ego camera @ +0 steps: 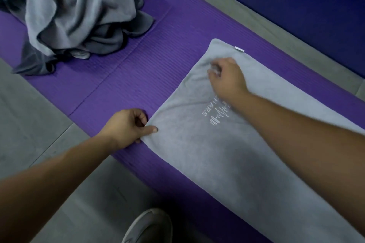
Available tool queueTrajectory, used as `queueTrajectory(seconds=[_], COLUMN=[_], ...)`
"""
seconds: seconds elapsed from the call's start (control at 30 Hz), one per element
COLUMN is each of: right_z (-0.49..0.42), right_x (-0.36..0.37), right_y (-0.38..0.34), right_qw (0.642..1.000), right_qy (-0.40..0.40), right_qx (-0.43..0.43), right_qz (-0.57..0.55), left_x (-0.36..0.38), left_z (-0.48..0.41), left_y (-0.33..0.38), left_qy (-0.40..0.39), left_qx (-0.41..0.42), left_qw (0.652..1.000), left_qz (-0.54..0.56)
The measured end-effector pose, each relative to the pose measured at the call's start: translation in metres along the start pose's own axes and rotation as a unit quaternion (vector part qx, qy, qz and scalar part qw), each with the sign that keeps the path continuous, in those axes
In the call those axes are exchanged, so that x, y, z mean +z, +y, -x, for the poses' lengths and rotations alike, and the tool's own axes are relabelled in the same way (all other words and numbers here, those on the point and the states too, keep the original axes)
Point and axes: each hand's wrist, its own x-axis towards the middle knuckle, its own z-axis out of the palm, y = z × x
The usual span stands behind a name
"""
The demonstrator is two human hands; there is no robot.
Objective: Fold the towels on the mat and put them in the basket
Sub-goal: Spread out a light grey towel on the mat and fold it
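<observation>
A grey towel (217, 154) with white embroidered lettering lies spread flat on the purple mat (122, 85), running toward the lower right. My left hand (128, 126) pinches the towel's near-left corner between thumb and fingers. My right hand (225, 77) is blurred and grips a bunch of cloth near the towel's far end, fingers curled into the fabric. A small white tag (239, 49) sticks out at the towel's far corner. A heap of crumpled grey towels (75, 12) sits at the mat's far left. No basket is in view.
Grey tiled floor (29, 114) surrounds the mat. A dark blue mat (296, 2) lies at the upper right, past a strip of floor. A light shoe (150, 227) shows at the bottom edge beside the purple mat.
</observation>
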Motion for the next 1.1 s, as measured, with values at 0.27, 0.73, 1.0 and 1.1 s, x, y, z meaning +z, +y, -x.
queueTrajectory(seconds=[0.27, 0.73, 1.0, 1.1], right_z=[-0.097, -0.074, -0.002, 0.035], right_x=[-0.017, -0.063, -0.132, -0.161], right_y=[-0.01, -0.037, -0.007, 0.032], right_qw=[0.994, 0.958, 0.913, 0.905], right_qy=[-0.034, 0.034, 0.076, 0.075], right_qx=[0.096, 0.196, 0.216, 0.208], right_qz=[0.027, -0.205, -0.339, -0.364], left_x=[-0.009, -0.03, 0.013, 0.036], left_z=[-0.001, 0.01, 0.044, 0.052], left_y=[-0.009, 0.006, 0.084, 0.126], left_qy=[-0.111, -0.25, -0.242, -0.252], left_qx=[0.015, 0.053, 0.096, 0.108], left_qw=[0.992, 0.935, 0.928, 0.937], left_qz=[0.057, 0.244, 0.266, 0.215])
